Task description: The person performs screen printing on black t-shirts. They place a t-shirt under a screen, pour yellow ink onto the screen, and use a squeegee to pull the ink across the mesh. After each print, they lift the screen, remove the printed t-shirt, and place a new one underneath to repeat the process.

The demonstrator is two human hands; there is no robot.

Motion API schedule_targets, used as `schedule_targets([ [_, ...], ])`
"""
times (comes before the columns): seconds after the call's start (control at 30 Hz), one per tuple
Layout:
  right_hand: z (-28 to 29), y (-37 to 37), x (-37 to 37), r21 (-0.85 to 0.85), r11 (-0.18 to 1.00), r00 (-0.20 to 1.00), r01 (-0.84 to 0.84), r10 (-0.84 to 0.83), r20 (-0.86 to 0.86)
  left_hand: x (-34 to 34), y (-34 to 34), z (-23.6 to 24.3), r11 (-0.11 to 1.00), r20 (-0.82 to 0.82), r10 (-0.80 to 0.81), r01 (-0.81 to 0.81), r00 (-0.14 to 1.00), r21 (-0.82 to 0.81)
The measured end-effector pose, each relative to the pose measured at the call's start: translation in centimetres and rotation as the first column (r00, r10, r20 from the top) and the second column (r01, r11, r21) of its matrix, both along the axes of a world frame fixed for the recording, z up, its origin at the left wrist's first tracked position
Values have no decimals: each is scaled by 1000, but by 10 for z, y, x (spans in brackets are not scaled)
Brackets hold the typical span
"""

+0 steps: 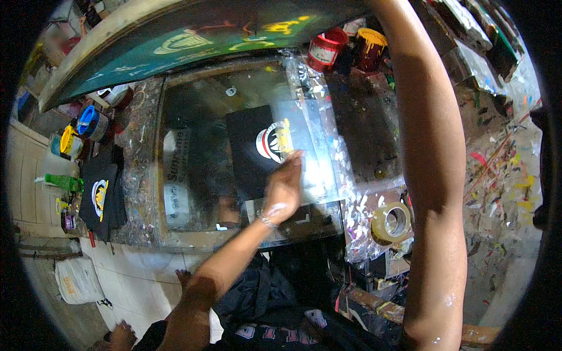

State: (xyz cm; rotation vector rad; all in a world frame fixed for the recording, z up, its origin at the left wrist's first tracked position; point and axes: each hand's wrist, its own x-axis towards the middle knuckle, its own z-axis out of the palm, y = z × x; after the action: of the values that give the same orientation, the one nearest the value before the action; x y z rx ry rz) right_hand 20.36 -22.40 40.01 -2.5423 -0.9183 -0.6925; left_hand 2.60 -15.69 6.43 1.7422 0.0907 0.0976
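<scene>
A black fabric piece lies on the glass tabletop, bearing a round white, red and yellow print. My left hand is over its lower right part, fingers stretched toward the print and slightly blurred. It appears to hold nothing. Beside the fabric, a clear sheet catches a bright glare. My right arm reaches up along the right side to the raised printing screen, a dark green mesh in a pale frame. My right hand is cut off by the top edge.
Red and yellow-rimmed paint tubs stand at the back right. A clear tape roll lies near the right corner. On the left are a stack of printed black pieces, a green bottle, and blue and yellow paint containers.
</scene>
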Motion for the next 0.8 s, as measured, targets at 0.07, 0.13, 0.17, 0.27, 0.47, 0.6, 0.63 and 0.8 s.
schedule_targets([
  [0.07, -4, -3, -4, 29, 996, 993, -84, 81, 82, 14, -29, 25, 634, -356, -240, -132, 903, -762],
  [0.13, -12, -7, -7, -71, 997, 995, 12, -5, 100, 12, -4, 63, 884, -42, -269, 229, 962, -407],
  [0.17, -18, -10, -9, -31, 999, 997, -16, 18, 79, -2, 20, 88, 996, 301, -30, 5, 953, 84],
  [0.27, -60, -19, -26, 33, 998, 989, -52, 47, 144, -6, 118, 164, 324, 816, 71, -787, 573, 524],
  [0.47, -200, -51, -130, -46, 974, 952, -223, 228, 204, -49, 152, 142, 361, 229, -298, -112, 927, 926],
  [0.6, -271, -61, -161, -239, 952, 978, -189, 162, -132, -72, 138, 51, 417, 81, -229, 22, 970, 909],
  [0.63, -281, -57, -155, -292, 941, 977, -168, 120, -176, -75, 137, 35, 420, 57, -226, 44, 972, 906],
  [0.8, -282, -33, -85, -366, 895, 871, -256, 49, -489, -79, 143, 11, 428, 19, -215, 77, 976, 901],
])
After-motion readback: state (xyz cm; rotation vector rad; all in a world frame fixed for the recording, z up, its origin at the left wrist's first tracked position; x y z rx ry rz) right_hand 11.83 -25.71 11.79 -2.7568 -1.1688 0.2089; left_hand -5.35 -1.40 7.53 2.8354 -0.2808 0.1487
